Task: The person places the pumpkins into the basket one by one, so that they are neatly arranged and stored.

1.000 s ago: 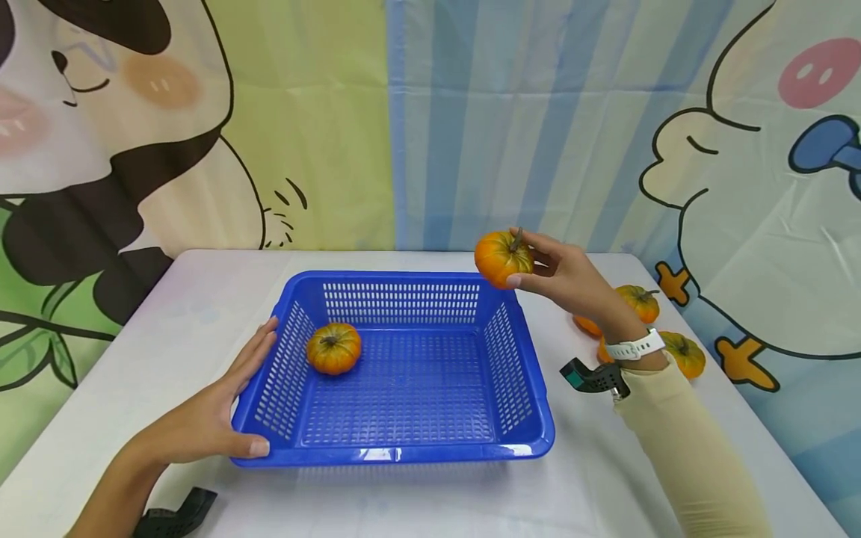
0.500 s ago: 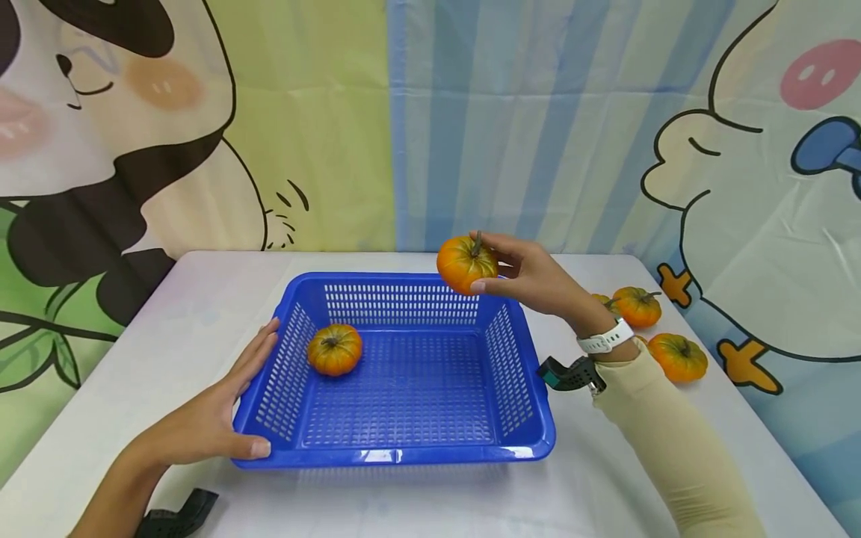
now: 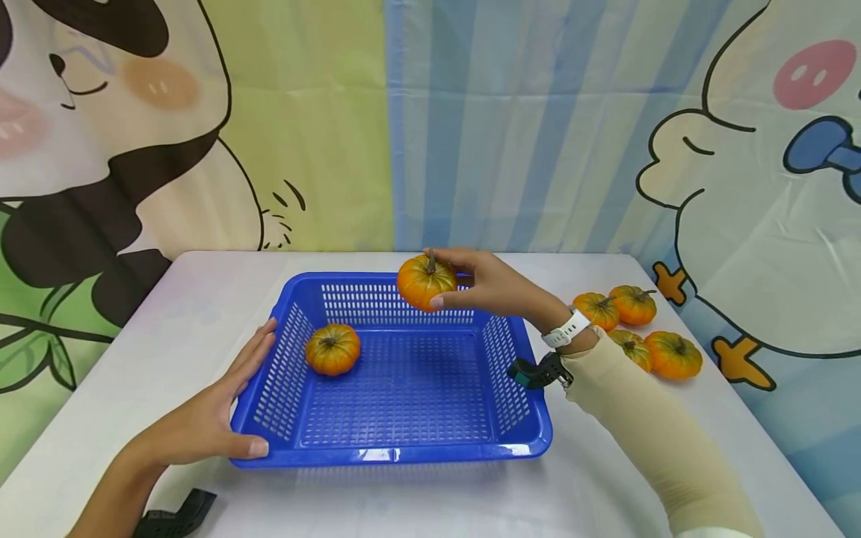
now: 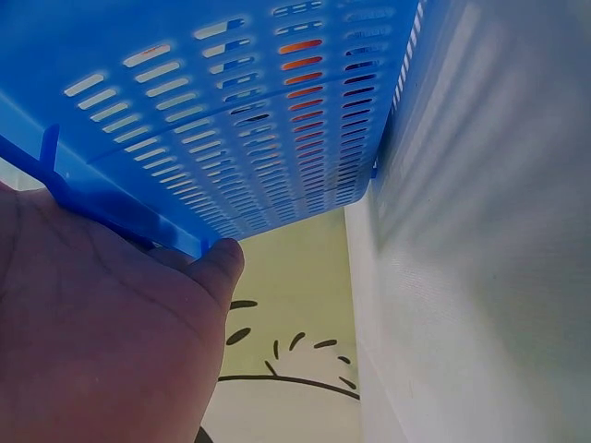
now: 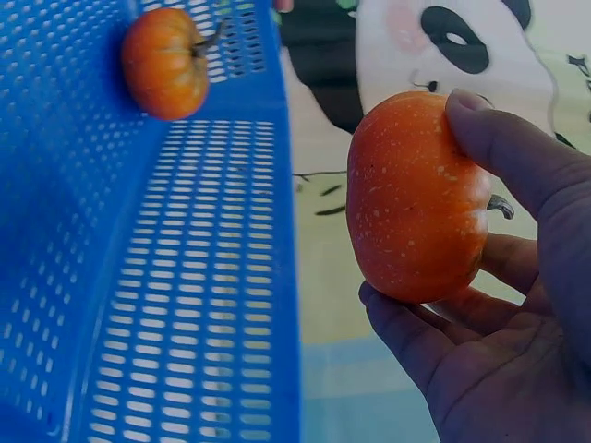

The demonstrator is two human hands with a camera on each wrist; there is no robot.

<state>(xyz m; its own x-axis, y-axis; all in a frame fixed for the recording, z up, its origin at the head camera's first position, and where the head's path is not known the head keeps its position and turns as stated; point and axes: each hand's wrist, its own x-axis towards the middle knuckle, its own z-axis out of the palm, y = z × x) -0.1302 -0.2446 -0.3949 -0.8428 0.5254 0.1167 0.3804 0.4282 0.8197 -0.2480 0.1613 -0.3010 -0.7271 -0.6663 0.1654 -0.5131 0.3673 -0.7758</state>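
Note:
A blue plastic basket (image 3: 403, 456) with slotted walls stands on the table, and one small orange pumpkin (image 3: 332, 349) lies inside near its left wall. My left hand (image 3: 202, 422) rests against the basket's left side, fingers stretched along the rim and thumb at the front corner. In the left wrist view the palm (image 4: 102, 323) lies close beneath the rim. Another small pumpkin (image 3: 427, 282) is pinched between the thumb and fingers of my right hand (image 3: 494, 284), over the far part of the basket. Its stem (image 5: 500, 206) points toward the palm in the right wrist view.
Several more pumpkins (image 3: 673, 355) sit grouped on the white table (image 3: 605, 463) to the right of the basket, partly behind my right sleeve (image 3: 652, 426). A cartoon-printed curtain (image 3: 471, 127) hangs behind the table.
My right hand has moved left with the pumpkin, from the basket's far right corner to above its far wall, and slightly lower. The left hand and basket stay in place.

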